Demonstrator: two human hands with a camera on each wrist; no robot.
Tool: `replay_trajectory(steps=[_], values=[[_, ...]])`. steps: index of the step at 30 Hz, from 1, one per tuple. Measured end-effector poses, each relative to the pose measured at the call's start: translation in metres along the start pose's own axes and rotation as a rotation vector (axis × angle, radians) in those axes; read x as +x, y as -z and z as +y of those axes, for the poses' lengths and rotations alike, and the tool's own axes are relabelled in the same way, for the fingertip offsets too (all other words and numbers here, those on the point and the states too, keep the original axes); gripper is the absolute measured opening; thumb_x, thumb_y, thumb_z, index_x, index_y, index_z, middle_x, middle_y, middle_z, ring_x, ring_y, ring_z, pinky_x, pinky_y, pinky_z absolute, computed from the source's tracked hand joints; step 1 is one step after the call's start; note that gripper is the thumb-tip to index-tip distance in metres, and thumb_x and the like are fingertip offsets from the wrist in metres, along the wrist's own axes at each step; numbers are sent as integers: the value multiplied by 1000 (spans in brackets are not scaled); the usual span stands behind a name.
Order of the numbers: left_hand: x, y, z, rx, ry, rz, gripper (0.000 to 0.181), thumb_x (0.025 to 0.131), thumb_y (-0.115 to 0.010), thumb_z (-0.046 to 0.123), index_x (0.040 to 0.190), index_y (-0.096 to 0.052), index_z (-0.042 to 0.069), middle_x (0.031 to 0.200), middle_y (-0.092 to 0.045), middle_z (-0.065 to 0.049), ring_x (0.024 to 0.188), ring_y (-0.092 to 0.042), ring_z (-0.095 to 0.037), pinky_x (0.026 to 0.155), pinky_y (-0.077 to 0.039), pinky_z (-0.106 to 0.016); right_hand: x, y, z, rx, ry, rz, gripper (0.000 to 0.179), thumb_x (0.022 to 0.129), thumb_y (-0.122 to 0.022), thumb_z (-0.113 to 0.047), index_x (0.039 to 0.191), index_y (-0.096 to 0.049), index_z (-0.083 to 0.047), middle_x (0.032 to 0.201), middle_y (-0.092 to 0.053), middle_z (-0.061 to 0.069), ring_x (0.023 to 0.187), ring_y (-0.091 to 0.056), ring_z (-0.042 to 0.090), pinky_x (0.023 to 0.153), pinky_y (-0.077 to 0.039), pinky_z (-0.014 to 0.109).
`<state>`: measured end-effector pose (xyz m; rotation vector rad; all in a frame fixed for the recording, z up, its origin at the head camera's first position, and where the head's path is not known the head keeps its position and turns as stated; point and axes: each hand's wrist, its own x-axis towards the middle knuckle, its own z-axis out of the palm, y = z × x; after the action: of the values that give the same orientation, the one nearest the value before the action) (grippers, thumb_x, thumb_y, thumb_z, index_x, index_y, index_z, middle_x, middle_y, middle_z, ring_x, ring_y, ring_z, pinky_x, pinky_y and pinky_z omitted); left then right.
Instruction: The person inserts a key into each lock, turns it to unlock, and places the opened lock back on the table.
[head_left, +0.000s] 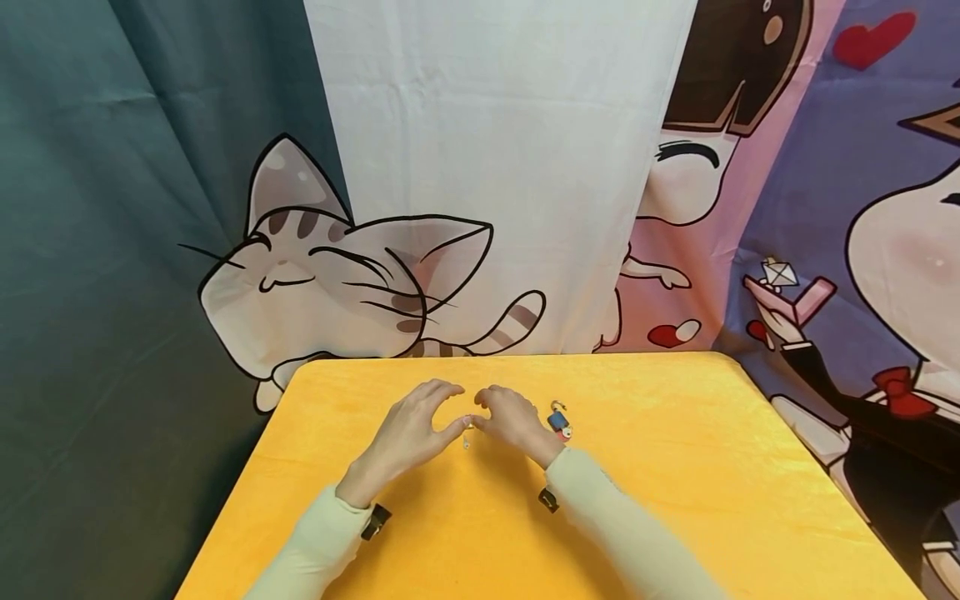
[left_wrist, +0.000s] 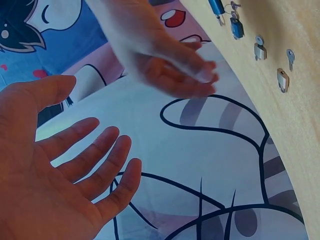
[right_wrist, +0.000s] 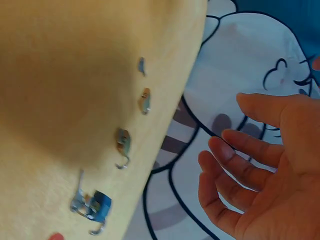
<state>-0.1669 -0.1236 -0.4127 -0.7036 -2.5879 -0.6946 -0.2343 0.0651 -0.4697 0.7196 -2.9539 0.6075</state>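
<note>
My left hand (head_left: 408, 429) and my right hand (head_left: 513, 421) hover above the table, thumbs close together, fingers spread and loosely bent. Neither palm holds anything in the left wrist view, where the left hand (left_wrist: 75, 170) faces up, nor in the right wrist view of the right hand (right_wrist: 250, 175). Under the hands lie a small brass padlock (left_wrist: 283, 81) with a loose key (left_wrist: 290, 59) beside it, and another brass padlock (left_wrist: 260, 51) with a key at it. A blue padlock (head_left: 558, 420) rests right of the right hand, its shackle swung out.
The yellow table (head_left: 675, 517) ends at its far edge near the hands. Behind it hangs a curtain (head_left: 495, 125) printed with a cartoon cat. A blue object (left_wrist: 216, 6) lies near the blue padlock, partly out of the left wrist view.
</note>
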Motion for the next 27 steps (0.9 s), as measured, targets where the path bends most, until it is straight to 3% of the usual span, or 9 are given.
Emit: replay_trajectory(steps=[5,10,16,27], values=[[0,0,0,1,1,-6,40,89,-72,37,122,-65,16,119,-66,1,111,-64,-21,89,-56,-42,2,-11,-3,-8,-24,-69,29,90,-70,-39,100,-73,-11,90,-72,1,72,-64,13,63,-53,29],[-1,-1,0,3,2,-21,39,89,-72,36,122,-65,17,120,-66,1,111,-64,-21,89,-55,-41,3,-20,-4,8,-54,-111,19,89,-73,-32,88,-72,-14,82,-70,-2,64,-58,10,58,-48,27],[-2,-3,1,11,3,-19,37,89,-72,35,122,-65,18,119,-66,2,109,-65,-21,88,-56,-41,7,-29,-3,67,-105,-156,20,90,-72,-31,78,-70,-14,70,-63,-4,57,-51,10,54,-42,25],[-3,-3,2,25,8,-25,37,91,-68,40,122,-65,18,120,-66,3,110,-65,-19,88,-56,-40,10,-48,-4,32,-142,-175,27,86,-75,-28,65,-64,-15,59,-55,-4,52,-46,11,49,-37,26]])
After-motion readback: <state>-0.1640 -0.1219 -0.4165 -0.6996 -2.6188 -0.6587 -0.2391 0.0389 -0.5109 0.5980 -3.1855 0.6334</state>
